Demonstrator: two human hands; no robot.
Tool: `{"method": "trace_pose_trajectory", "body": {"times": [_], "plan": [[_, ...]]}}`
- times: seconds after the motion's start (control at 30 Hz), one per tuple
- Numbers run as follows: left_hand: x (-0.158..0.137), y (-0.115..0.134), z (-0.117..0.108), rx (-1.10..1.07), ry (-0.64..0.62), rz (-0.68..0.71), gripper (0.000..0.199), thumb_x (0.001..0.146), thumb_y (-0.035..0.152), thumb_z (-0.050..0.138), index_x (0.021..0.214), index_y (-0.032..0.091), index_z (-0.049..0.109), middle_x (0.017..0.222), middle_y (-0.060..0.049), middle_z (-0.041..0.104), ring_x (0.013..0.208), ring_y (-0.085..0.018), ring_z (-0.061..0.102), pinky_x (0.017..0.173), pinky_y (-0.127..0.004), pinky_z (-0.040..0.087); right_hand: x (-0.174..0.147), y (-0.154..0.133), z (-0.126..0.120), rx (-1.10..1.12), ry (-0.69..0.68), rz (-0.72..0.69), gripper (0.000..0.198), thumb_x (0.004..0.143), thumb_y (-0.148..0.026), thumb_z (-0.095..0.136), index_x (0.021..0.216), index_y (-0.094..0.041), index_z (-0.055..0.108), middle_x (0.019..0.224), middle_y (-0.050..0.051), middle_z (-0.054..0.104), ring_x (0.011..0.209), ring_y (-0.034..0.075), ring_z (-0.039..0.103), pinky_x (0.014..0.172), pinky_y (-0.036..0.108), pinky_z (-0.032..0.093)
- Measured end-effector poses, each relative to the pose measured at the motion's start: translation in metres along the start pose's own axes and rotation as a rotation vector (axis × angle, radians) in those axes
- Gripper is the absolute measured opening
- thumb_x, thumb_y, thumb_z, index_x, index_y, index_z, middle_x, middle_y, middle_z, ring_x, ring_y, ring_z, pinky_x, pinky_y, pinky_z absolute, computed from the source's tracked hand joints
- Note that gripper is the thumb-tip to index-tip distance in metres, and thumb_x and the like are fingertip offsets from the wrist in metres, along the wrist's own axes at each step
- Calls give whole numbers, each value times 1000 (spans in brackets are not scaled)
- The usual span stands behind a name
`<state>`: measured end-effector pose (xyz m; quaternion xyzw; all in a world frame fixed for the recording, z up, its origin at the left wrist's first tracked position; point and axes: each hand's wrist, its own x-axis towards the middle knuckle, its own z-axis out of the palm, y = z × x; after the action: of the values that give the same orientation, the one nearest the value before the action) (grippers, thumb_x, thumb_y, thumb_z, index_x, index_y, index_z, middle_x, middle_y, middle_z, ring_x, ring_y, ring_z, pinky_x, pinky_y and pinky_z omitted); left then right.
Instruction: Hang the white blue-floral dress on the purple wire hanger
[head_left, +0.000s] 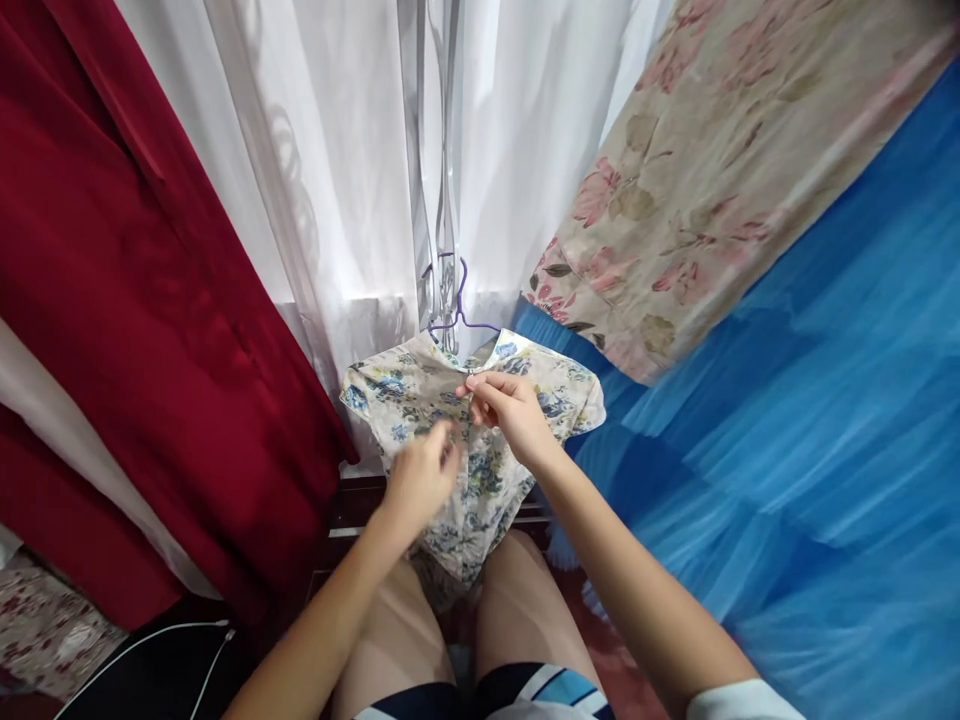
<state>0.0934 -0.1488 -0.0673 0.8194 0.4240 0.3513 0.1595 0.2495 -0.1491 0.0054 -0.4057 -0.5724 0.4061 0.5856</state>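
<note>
A pale sleeveless-looking floral blouse with blue, green and yellow flowers hangs in front of me on a purple hanger. My right hand is closed in a pinch at the top of its front opening, just below the collar. Whether a small fastener sits between those fingertips is too small to tell. Lower and to the left, my left hand hovers before the blouse's front, its fingers smeared by motion. The blouse's hem hangs between my bare legs, and my hands hide part of its middle.
White curtains with hanging straps stand behind the hanger. A red curtain is on the left. Floral cloth and blue tulle fill the right. A white cord lies over something black at lower left.
</note>
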Motion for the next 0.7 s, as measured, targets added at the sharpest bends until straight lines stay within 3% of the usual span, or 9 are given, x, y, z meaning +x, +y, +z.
{"method": "trace_pose_trajectory", "body": {"times": [0.03,0.1,0.2,0.3,0.43,0.53,0.7], "plan": [[14,4,-16,-75,149,61,34,97,29,47,130,22,55,87,-8,70,77,-22,66,72,-33,47,-2,0,0,-17,-4,-8,28,86,-39,61,72,-15,70,45,-3,54,40,9,37,44,24,25],[40,12,-39,-104,269,189,39,99,27,45,137,25,49,98,-6,69,86,-20,65,79,-31,47,-3,-1,-2,-38,-12,-19,30,86,-40,61,71,-16,69,45,-3,54,40,9,39,44,24,27],[67,22,-53,-29,243,345,23,99,26,46,111,21,65,99,-6,68,92,-19,63,83,-29,45,-1,1,-5,-71,-14,-39,30,87,-40,59,68,-17,66,44,-3,53,41,10,40,46,25,28],[78,26,-51,16,304,402,21,98,25,47,92,18,65,89,-5,67,89,-19,61,83,-29,44,2,8,-8,-111,19,-76,31,88,-40,58,66,-19,62,43,-4,50,41,11,40,46,25,29],[80,24,-44,-26,514,338,19,97,27,51,88,17,65,84,-5,67,88,-19,61,84,-30,44,8,20,-5,-139,6,-89,29,90,-40,55,70,-20,61,42,-5,48,41,11,39,47,26,29],[85,12,-47,-156,669,226,23,97,32,50,87,17,64,82,-4,66,83,-18,62,81,-28,46,9,32,-4,-196,-46,-20,30,89,-37,55,65,-20,62,41,-5,48,40,11,39,47,26,29],[102,-44,-73,-333,923,98,26,96,36,50,87,15,62,77,-2,61,75,-13,59,72,-22,45,-6,52,-17,-143,-107,119,29,84,-33,56,59,-19,61,38,-5,47,38,11,37,45,26,25]]}}
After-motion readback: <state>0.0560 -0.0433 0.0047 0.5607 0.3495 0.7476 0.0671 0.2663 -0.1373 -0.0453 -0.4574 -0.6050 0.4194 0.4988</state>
